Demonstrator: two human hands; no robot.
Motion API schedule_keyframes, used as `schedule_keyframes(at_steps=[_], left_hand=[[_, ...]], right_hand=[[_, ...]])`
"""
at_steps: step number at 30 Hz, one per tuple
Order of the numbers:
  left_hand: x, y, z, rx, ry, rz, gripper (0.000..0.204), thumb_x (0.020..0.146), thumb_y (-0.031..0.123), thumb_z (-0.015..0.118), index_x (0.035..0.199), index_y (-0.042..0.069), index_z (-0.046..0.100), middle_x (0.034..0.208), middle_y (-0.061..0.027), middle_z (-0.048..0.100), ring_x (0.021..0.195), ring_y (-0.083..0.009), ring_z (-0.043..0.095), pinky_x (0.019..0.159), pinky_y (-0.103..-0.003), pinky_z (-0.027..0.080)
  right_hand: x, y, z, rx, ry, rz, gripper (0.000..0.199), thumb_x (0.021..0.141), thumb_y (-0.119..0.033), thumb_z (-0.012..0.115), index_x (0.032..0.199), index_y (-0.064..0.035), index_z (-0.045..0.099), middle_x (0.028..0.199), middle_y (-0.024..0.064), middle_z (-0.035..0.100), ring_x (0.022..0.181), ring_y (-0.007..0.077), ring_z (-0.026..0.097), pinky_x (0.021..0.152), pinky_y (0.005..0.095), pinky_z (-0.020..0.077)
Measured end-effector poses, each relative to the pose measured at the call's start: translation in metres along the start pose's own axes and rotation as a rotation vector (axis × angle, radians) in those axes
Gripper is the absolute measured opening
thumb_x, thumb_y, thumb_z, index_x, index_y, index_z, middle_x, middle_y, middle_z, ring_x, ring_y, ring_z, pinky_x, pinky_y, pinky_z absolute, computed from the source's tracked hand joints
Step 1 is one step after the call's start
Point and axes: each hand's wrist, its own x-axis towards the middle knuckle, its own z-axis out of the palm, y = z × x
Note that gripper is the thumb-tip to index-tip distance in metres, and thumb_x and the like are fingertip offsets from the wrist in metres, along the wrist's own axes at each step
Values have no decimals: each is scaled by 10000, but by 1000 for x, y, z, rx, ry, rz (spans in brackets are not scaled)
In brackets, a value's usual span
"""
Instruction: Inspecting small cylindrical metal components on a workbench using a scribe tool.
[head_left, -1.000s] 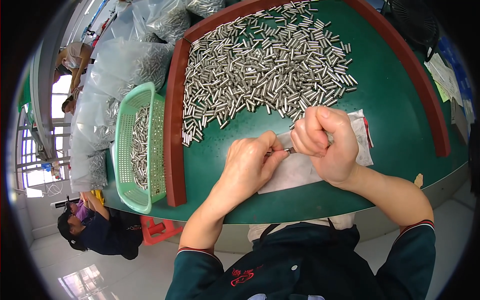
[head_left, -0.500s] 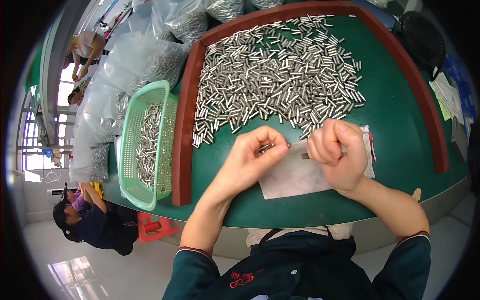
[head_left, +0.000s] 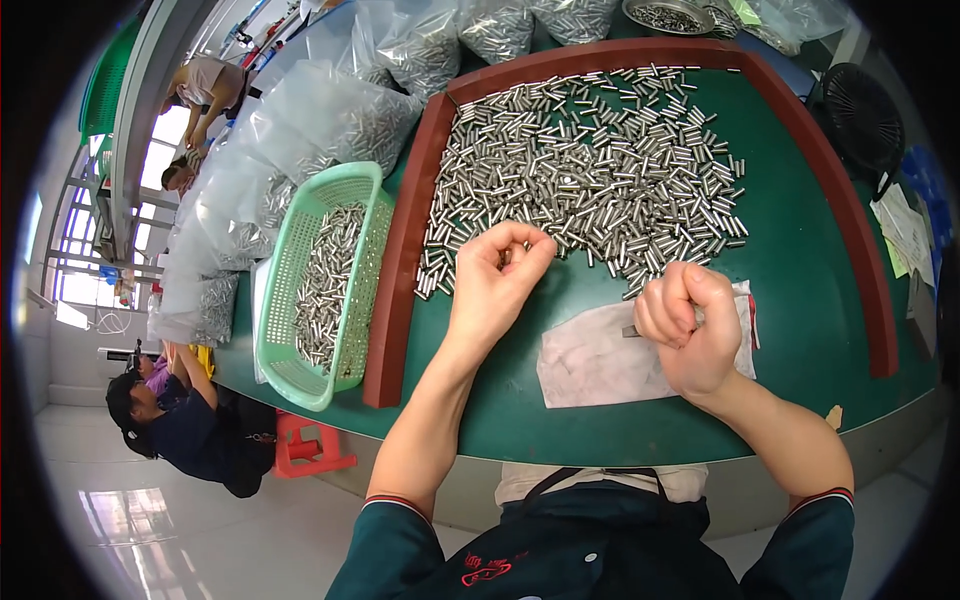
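Observation:
Many short shiny metal pins (head_left: 600, 165) lie in a loose pile on the green table. At the pile's near edge my left hand (head_left: 498, 285) is curled, thumb and fingertips drawn together; what it may hold is hidden. To the right, my right hand (head_left: 690, 325) is closed in a fist above a white cloth (head_left: 590, 365). From its left side pokes the end of a small grey piece (head_left: 630, 331), whose full shape the fingers cover.
Brown-red rails (head_left: 405, 260) border the pile. Outside the left rail stands a green plastic basket (head_left: 277, 300) holding pins. Clear bags of pins (head_left: 345, 110) line the left and far sides. A metal bowl (head_left: 668, 16) stands far back, a black fan (head_left: 862, 118) at right. Co-workers (head_left: 190, 415) are at left.
My left hand has moved forward and left, away from the cloth toward the pile; the pins seen in it earlier no longer show. My right fist stays over the cloth. The view has shifted slightly.

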Motion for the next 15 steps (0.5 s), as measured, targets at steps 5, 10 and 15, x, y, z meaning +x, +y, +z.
schedule_keyframes(at_steps=[5,10,15], left_hand=[[1,-7,10,592,10,357,99,691,47,634,785,36,603,455,-39,340,408,-106,347,409,-277,303],[-11,2,10,563,-107,339,82,674,54,647,726,19,594,449,-16,328,401,-98,321,396,-263,287],[-39,24,19,477,-365,268,65,665,42,639,715,13,610,445,-18,304,397,-112,324,396,-269,284]], right_hand=[[-1,-1,1,-11,4,4,364,835,-195,341,494,-88,272,417,-7,248,393,79,188,403,240,173],[-2,0,-2,6,26,9,363,837,-189,337,494,-89,270,424,-8,250,394,77,190,406,239,180],[-1,-6,0,38,-5,-25,362,840,-187,323,494,-91,271,425,-11,258,400,74,194,403,236,180]])
